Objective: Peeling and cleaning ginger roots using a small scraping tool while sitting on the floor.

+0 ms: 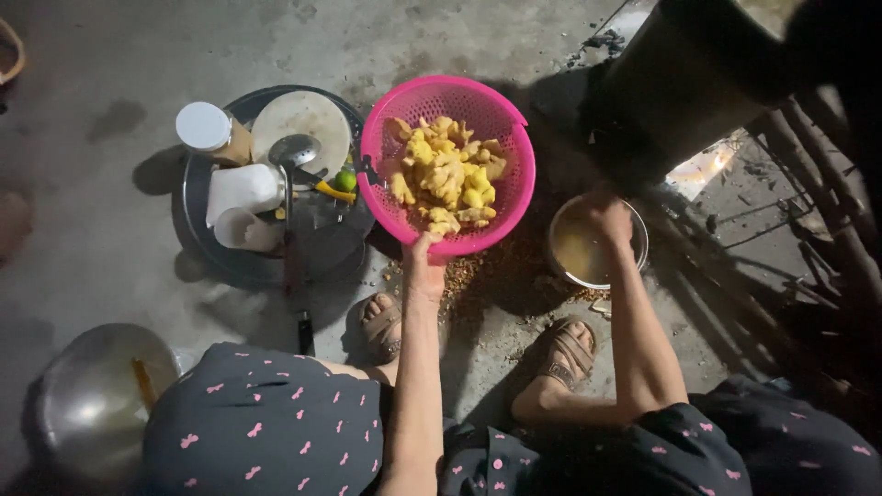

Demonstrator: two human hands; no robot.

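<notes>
- The left hand (424,266) reaches forward from a bare arm, its fingers clamped on the near rim of a round pink plastic colander (447,163) with a fine perforated wall and a thicker smooth lip.
- Inside the colander lies a heap of pale yellow peeled chunks (446,179), knobbly and irregular, piled toward the middle and the near side.
- The colander sits low over the grey concrete floor (92,230), which is rough, mottled and stained; brown flaky scraps (478,271) are strewn just beneath and near it.
- The right hand (606,216) rests at the far rim of a small round metal bowl (597,243) holding cloudy yellowish liquid; whether its fingers pinch the rim or only touch it cannot be told.
- Left of the colander, touching or just beside it, stands a round dark metal tray (230,262) carrying a white-lidded jar (211,133), a pale round plate (303,124), a shiny steel ladle (292,156), white plastic cups (243,207) lying on their sides, and a small green fruit (345,180).
- A large dull steel basin (92,400) sits at the lower left.
- Both feet wear brown strapped sandals (565,354); the knees are covered by dark cloth with small pink figures.
- At the upper right a dark sooty pot (680,83) stands over glowing embers and long sticks of firewood (808,193).
</notes>
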